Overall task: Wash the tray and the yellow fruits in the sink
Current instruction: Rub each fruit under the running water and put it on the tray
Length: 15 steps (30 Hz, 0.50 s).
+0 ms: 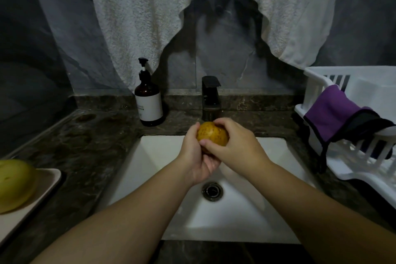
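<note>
A speckled yellow fruit (pixel 212 135) is held over the white sink (pixel 154 156), just in front of the black faucet (pixel 211 97). My left hand (pixel 197 156) cups it from below and the left. My right hand (pixel 237 146) wraps over it from the right, thumb across its front. A second yellow-green fruit (pixel 15 184) lies on a beige tray (pixel 46 182) on the counter at the far left. Whether water runs from the faucet cannot be seen.
A brown pump bottle (pixel 149 100) stands on the dark marble counter (pixel 85 146) left of the faucet. A white dish rack (pixel 353 135) with a purple cloth (pixel 334 115) draped on it sits at the right. The drain (pixel 212 191) lies below my hands. A towel hangs behind.
</note>
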{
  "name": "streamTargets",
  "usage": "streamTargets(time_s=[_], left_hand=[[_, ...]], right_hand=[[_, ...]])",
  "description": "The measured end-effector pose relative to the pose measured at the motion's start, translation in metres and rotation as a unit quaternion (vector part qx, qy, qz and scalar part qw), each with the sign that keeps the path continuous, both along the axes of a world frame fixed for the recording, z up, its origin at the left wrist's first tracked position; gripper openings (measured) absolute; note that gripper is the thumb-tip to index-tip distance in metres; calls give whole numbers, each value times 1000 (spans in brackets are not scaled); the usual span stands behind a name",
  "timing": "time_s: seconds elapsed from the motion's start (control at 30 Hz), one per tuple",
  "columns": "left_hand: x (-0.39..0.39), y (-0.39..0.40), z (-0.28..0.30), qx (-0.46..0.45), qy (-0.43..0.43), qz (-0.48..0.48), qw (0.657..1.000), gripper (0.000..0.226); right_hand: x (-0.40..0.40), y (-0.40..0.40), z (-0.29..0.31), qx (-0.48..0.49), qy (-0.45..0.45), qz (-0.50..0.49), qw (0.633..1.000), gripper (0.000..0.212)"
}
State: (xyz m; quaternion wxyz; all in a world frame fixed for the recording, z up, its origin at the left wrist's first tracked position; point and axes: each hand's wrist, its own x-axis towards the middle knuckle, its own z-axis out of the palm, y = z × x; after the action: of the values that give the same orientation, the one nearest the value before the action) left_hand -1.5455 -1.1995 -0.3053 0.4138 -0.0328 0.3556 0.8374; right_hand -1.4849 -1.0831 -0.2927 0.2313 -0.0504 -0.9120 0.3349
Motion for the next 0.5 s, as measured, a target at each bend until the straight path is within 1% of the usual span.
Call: streamTargets(time_s=[0.07, 0.13, 0.17, 0.27, 0.3, 0.33, 0.37, 0.4, 0.47, 0.5], left_hand=[[1, -1, 1, 2, -2, -2, 1000, 71], [2, -2, 2, -1, 0, -2, 1000, 72], [2, -1, 2, -7, 1, -2, 1000, 73], [3, 0, 2, -29, 2, -6, 1000, 77], [3, -1, 3, -33, 9, -16, 999, 78], [4, -2, 4, -39, 21, -30, 999, 78], [4, -4, 5, -45, 36, -40, 998, 78], [4, -5, 6, -55, 54, -43, 996, 77], [4, -3, 5, -96, 96, -37, 990, 70], [5, -2, 4, -123, 115, -33, 985, 67]], right_hand=[[-1, 0, -1, 7, 2, 7, 1000, 66], [-4, 1, -3, -4, -16, -2, 1000, 68], [-5, 1, -4, -10, -31, -1, 999, 72], [-6, 3, -8, 11, -61, 34, 997, 95], [-6, 4, -8, 16, -55, 36, 998, 98], [-6, 6, -6, 4, -45, 29, 999, 97], [-6, 9, -5, -33, -38, 20, 999, 92], [-7, 11, -4, -97, -37, 17, 994, 83], [-8, 13, -4, -238, -72, 21, 968, 57], [-9, 12, -3, -274, -101, 15, 956, 44]])
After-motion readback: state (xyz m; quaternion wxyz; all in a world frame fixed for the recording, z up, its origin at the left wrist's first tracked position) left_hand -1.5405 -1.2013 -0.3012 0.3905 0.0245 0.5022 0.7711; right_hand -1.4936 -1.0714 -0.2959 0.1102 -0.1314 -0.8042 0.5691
